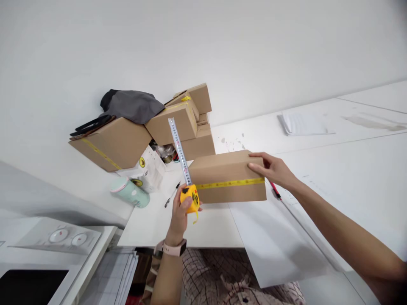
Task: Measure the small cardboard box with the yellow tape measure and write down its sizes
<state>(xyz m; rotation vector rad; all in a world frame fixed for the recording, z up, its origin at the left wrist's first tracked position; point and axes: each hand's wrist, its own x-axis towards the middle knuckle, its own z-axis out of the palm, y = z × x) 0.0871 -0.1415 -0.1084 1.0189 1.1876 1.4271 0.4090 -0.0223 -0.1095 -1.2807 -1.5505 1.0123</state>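
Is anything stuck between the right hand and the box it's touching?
Nothing visible: the right hand touches the box at its right end. The left hand holds the tape measure near the other end.

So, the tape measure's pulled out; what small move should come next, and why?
Perhaps swing the blade along the long side of the cardboard box: the left hand holds the tape measure near one end, its blade pointing across the box's length, while the right hand touches the other end.
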